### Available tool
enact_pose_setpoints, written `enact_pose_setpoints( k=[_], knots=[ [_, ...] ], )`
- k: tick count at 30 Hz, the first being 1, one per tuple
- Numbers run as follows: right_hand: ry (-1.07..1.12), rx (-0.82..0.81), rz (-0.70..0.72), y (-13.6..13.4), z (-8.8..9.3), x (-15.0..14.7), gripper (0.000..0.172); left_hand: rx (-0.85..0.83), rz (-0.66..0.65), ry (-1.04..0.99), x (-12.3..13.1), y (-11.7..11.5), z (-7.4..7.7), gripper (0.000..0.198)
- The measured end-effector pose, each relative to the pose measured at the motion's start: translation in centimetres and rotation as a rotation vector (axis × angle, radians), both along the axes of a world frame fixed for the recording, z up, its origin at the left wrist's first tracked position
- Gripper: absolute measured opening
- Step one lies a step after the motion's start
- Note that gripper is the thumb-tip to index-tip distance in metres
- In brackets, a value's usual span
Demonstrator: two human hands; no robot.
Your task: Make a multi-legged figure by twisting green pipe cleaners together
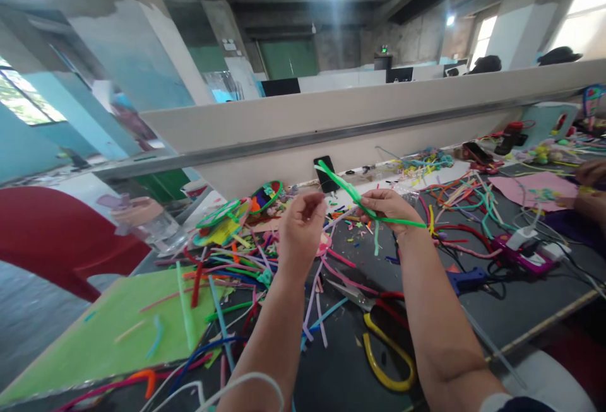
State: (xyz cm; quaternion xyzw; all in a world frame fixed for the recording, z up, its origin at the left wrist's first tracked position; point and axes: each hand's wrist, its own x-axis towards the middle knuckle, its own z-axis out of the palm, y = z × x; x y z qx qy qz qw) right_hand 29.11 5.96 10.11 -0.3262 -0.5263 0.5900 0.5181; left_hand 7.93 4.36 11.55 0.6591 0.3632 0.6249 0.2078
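Observation:
Bright green pipe cleaners [347,186], bundled together, are pinched in my right hand [384,205]. One end of the bundle points up and left, and a darker green stem sticks out to the right past my wrist. To the left, my left hand [305,223] is raised with its fingertips pressed together, apart from the bundle. Whatever those fingertips hold, if anything, is too small to make out. Below my hands lie scissors [389,361] with yellow handles, blades pointing up and left. Loose coloured pipe cleaners [237,260] are scattered around my left forearm.
A phone [324,174] leans on the white partition [265,172]. At left are a clear bottle [156,226], a green sheet [118,330] and a red chair [61,241]. A purple power strip [525,254] and a blue glue gun [466,281] lie right, near another person's hand [591,188].

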Motion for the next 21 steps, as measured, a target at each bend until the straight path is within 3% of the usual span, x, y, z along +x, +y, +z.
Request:
enact_pose_setpoints(
  k=[3,7,12,21],
  knots=[
    [-0.014,0.031,0.066,-0.1,0.0,-0.4,0.030,-0.125,-0.111,0.165,1.6,-0.2,-0.6,0.022],
    [-0.039,0.051,0.141,0.0,-0.1,-0.9,0.029,-0.176,-0.126,0.188,2.6,-0.1,-1.0,0.019],
    [-0.041,-0.006,0.182,-0.2,0.0,-1.5,0.035,-0.259,-0.233,0.133,2.0,0.5,-1.3,0.019],
    [-0.064,-0.005,0.233,0.2,-0.4,-1.7,0.037,-0.330,-0.252,0.203,1.7,0.7,-1.2,0.017]
  ],
)
